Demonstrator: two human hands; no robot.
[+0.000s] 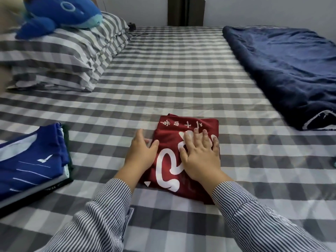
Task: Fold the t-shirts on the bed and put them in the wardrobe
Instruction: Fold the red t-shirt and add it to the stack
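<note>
The red t-shirt (181, 160) lies folded into a compact rectangle on the bed (181, 79), directly under both hands. The right hand (200, 157) rests flat on top of it, fingers straight and spread, pressing the white print down. The left hand (141, 153) sits at the shirt's left edge with fingers relaxed, thumb touching the cloth; neither hand grasps anything.

The shirt looks light, soft and limp, so it will likely sag and unfold if lifted by one corner or edge. A safer hold, I judge, is to slide flat fingers under the two long sides and carry it level, or pinch through all layers along the folded edge by the left hand.

Well to the left of the left hand lies a stack of folded shirts (31, 164), blue on top, with open checked sheet between it and the red one. Beyond the fingertips the sheet runs free for a long way. Far left and ahead are the pillows (60, 57) with a blue plush toy (60, 13) on them; to the right and ahead, well apart from the right hand, lies a dark blue blanket (287, 70). The wardrobe is not plainly in view.
</note>
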